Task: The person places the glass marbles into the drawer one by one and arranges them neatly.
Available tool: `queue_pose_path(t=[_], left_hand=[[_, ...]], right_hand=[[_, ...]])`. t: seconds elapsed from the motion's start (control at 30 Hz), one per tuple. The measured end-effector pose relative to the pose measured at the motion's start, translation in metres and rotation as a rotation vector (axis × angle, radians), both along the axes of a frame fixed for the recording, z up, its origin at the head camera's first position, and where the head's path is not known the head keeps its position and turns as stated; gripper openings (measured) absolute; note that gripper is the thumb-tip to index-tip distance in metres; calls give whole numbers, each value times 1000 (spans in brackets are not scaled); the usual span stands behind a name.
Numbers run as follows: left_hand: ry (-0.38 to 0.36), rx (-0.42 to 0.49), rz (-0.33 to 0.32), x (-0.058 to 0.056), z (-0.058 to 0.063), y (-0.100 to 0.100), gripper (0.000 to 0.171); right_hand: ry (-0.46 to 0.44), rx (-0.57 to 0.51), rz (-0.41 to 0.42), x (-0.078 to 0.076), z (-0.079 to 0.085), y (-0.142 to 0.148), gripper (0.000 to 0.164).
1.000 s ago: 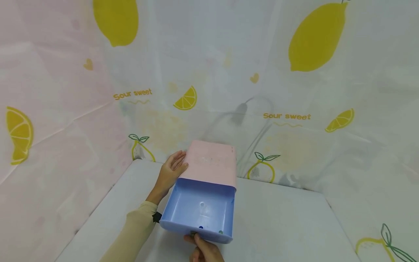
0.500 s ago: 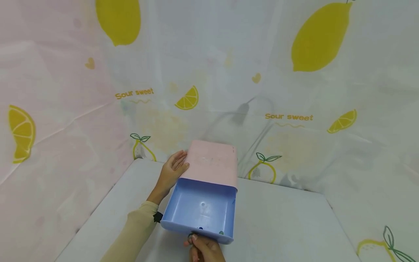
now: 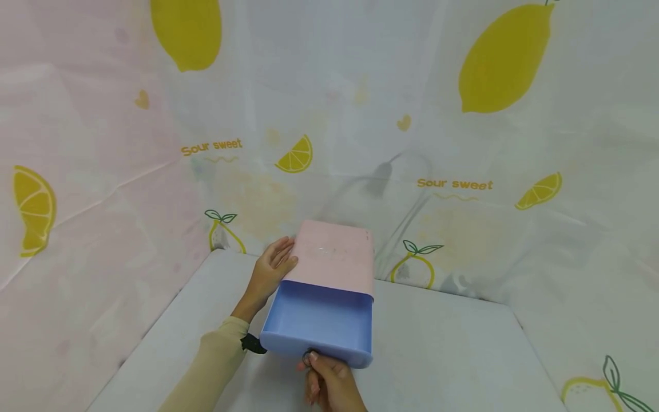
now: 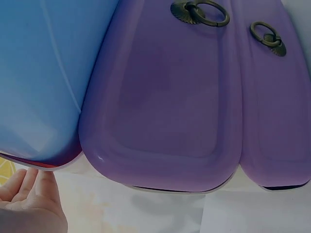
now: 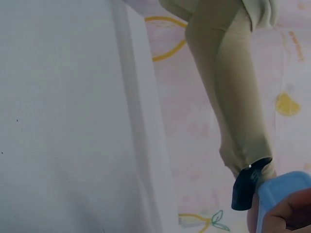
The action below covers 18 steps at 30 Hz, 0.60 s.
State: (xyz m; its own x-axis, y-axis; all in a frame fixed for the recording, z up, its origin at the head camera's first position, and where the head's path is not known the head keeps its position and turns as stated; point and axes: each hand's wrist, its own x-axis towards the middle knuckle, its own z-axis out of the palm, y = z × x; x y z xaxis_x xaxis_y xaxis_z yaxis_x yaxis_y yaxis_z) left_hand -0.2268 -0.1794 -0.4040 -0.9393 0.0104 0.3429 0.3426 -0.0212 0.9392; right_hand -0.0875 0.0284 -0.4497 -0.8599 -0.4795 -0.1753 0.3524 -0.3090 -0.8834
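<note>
A small drawer cabinet with a pink top [image 3: 332, 257] stands on the white table in the head view. Its uppermost drawer [image 3: 321, 317] is light blue and partly pulled out toward me. My left hand [image 3: 268, 272] rests against the cabinet's left side with fairly straight fingers, seen also as the hand [image 4: 36, 204] low in the left wrist view. At the drawer's front, my right hand [image 3: 334, 380] pinches a ring pull [image 3: 307, 359] between thumb and finger. That hand [image 5: 294, 213] shows only partly in the right wrist view, beside the blue drawer front [image 5: 284, 187].
Below the blue drawer, the left wrist view shows a purple drawer front [image 4: 170, 97] and another purple front [image 4: 274, 111], both flush and with bronze ring pulls. The white tabletop [image 3: 448, 349] extends right of the cabinet. A lemon-print backdrop [image 3: 329, 114] surrounds the table.
The blue drawer has slid a little way into the cabinet, with my right hand following it forward. Two small dark and green round things inside its front are now out of sight. My left hand stays put.
</note>
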Motion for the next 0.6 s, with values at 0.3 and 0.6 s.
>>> queue_pose_path(t=[0.3,0.6], left_hand=[[11,-7,12,-15,-20,-3,69],[22,0,13,-15,-24,-4,71]], right_hand=[[-14,-22,-23,-13,5,-1,31],[4,-30,-48,-24,7,-4,29]])
